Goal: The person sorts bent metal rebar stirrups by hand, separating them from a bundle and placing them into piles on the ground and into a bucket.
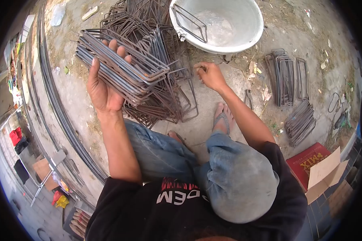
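Observation:
My left hand (104,90) is wrapped round a bundle of bent steel rebar stirrups (120,66), held at a tilt above a tangled pile of more stirrups (128,20). The thumb lies along the near side and the fingertips come up through the bundle. Just right of the bundle's end is my right hand (210,75), its fingers curled and the thumb close to them. A stirrup's thin side passes near those fingertips; whether anything is pinched there I cannot make out.
A white basin (253,24) with one stirrup (191,24) leaning in it stands ahead. Stacked stirrups (283,78) and pliers (249,98) lie to the right, near a red box (299,162) and an opened cardboard box (323,174). Long steel bars (54,88) run along the left.

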A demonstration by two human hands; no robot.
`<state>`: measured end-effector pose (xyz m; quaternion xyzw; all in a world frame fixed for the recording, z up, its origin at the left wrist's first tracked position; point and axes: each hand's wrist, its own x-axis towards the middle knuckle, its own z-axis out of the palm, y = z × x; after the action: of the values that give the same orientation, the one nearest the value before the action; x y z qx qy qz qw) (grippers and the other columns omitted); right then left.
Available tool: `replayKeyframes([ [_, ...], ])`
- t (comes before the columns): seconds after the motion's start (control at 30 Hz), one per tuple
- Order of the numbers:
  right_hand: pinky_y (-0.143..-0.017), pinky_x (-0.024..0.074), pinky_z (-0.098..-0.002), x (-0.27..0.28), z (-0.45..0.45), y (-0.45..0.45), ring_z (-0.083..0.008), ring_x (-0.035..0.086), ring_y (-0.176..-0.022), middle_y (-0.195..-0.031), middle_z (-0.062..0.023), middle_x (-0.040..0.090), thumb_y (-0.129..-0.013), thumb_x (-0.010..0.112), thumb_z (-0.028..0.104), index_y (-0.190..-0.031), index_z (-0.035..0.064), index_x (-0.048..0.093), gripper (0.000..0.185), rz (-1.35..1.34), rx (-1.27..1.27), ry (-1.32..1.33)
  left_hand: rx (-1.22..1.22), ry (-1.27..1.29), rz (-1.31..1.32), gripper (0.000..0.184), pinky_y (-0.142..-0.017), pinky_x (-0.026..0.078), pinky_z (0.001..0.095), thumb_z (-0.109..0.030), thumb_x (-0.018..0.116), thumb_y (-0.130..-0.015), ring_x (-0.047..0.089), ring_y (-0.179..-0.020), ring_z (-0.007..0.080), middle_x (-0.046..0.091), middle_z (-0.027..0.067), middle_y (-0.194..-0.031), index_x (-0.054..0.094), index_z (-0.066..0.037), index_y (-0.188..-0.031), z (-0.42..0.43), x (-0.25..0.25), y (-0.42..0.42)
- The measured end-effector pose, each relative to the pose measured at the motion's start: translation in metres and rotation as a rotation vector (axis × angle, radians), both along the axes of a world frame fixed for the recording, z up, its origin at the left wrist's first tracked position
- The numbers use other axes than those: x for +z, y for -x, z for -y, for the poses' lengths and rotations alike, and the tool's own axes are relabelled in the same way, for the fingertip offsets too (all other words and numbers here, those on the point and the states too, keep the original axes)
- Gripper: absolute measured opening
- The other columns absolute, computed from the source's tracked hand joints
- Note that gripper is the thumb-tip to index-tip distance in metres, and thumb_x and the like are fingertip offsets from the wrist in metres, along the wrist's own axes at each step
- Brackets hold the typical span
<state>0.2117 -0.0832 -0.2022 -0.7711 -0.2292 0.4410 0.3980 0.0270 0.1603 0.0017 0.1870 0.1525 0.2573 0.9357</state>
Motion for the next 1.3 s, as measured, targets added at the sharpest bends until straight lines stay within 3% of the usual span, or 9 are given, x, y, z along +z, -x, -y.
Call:
replayKeyframes([
  [0.13, -0.083, 0.054, -0.0488, -0.045, -0.021, 0.004, -0.0424, 0.071, -0.091, -0.096, -0.0252, 0.073, -0.092, 0.063, 0.021, -0.106, 0.001, 0.075, 0.027, 0.373, 0.023, -0.098, 0.033, 0.037, -0.041, 0.045, -0.111, 0.049, 0.0545, -0.022, 0.052, -0.106, 0.059, -0.13, 0.0336, 0.057, 0.0169, -0.144, 0.046, -0.001, -0.146, -0.005, -0.002, 0.009],
  [0.33, -0.084, 0.0526, -0.0492, -0.047, -0.054, 0.002, -0.0395, 0.069, -0.101, -0.102, -0.0221, 0.073, -0.09, 0.068, 0.021, -0.101, 0.0051, 0.071, 0.019, 0.362, 0.288, 0.316, -0.023, 0.059, -0.004, 0.044, -0.108, 0.052, 0.054, -0.022, 0.053, -0.106, 0.061, -0.126, 0.0328, 0.059, 0.0158, -0.142, 0.048, -0.003, -0.145, 0.006, 0.0, 0.005],
  [0.53, -0.079, 0.0503, -0.0505, 0.017, -0.008, 0.032, -0.0441, 0.065, -0.092, -0.098, -0.0247, 0.067, -0.091, 0.064, 0.019, -0.096, -0.0008, 0.063, 0.02, 0.225, 0.072, -0.081, 0.045, 0.025, -0.055, 0.044, -0.103, 0.057, 0.052, -0.021, 0.052, -0.106, 0.065, -0.121, 0.0323, 0.06, 0.017, -0.139, 0.047, -0.003, -0.146, 0.005, 0.002, 0.004],
  [0.63, -0.082, 0.0499, -0.0474, 0.094, -0.01, 0.04, -0.0429, 0.062, -0.089, -0.095, -0.0229, 0.06, -0.091, 0.064, 0.015, -0.095, -0.0021, 0.059, 0.018, 0.262, 0.105, -0.181, 0.03, -0.014, -0.034, 0.045, -0.104, 0.057, 0.0495, -0.02, 0.049, -0.107, 0.064, -0.123, 0.0313, 0.059, 0.017, -0.14, 0.044, 0.0, -0.147, 0.006, 0.001, -0.001],
  [0.73, -0.073, 0.0522, -0.0415, 0.151, -0.017, 0.025, -0.031, 0.063, -0.077, -0.092, -0.0163, 0.058, -0.092, 0.064, 0.012, -0.094, -0.0023, 0.06, 0.015, 0.324, -0.016, -0.319, 0.023, -0.025, -0.053, 0.045, -0.104, 0.057, 0.05, -0.02, 0.048, -0.107, 0.064, -0.124, 0.0316, 0.059, 0.0168, -0.141, 0.043, 0.0, -0.148, 0.006, -0.001, -0.001],
  [0.83, -0.063, 0.052, -0.0314, 0.197, -0.015, 0.001, -0.016, 0.061, -0.07, -0.091, -0.009, 0.059, -0.095, 0.063, 0.011, -0.097, -0.0024, 0.063, 0.013, 0.015, -0.236, -0.442, 0.005, 0.015, -0.059, 0.045, -0.102, 0.058, 0.0517, -0.02, 0.049, -0.106, 0.064, -0.123, 0.0324, 0.06, 0.0171, -0.14, 0.044, -0.003, -0.148, 0.01, -0.002, -0.002],
  [0.93, -0.058, 0.05, -0.0241, 0.23, -0.018, -0.015, -0.0077, 0.058, -0.069, -0.091, -0.0049, 0.059, -0.096, 0.063, 0.01, -0.1, -0.0024, 0.065, 0.013, 0.101, -0.205, -0.546, -0.022, 0.06, -0.072, 0.048, -0.099, 0.059, 0.0548, -0.021, 0.054, -0.104, 0.066, -0.119, 0.0349, 0.061, 0.0176, -0.137, 0.043, -0.005, -0.149, 0.02, 0.006, -0.005],
  [1.2, -0.066, 0.0487, -0.0281, 0.23, -0.035, 0.01, -0.0123, 0.06, -0.075, -0.091, -0.0074, 0.062, -0.091, 0.067, 0.006, -0.098, -0.0031, 0.066, 0.011, 0.21, -0.048, -0.526, -0.141, 0.064, -0.17, 0.05, -0.096, 0.059, 0.0576, -0.019, 0.062, -0.099, 0.067, -0.116, 0.038, 0.062, 0.0217, -0.133, 0.045, -0.005, -0.145, 0.045, 0.018, -0.019],
  [1.3, -0.068, 0.0482, -0.0291, 0.22, -0.027, 0.011, -0.0139, 0.06, -0.077, -0.089, -0.0085, 0.063, -0.091, 0.068, 0.01, -0.098, -0.004, 0.067, 0.015, 0.057, -0.13, -0.478, -0.155, 0.012, -0.243, 0.055, -0.096, 0.059, 0.0588, -0.022, 0.061, -0.1, 0.066, -0.119, 0.0375, 0.062, 0.0197, -0.134, 0.041, -0.005, -0.149, 0.047, 0.013, -0.02],
])
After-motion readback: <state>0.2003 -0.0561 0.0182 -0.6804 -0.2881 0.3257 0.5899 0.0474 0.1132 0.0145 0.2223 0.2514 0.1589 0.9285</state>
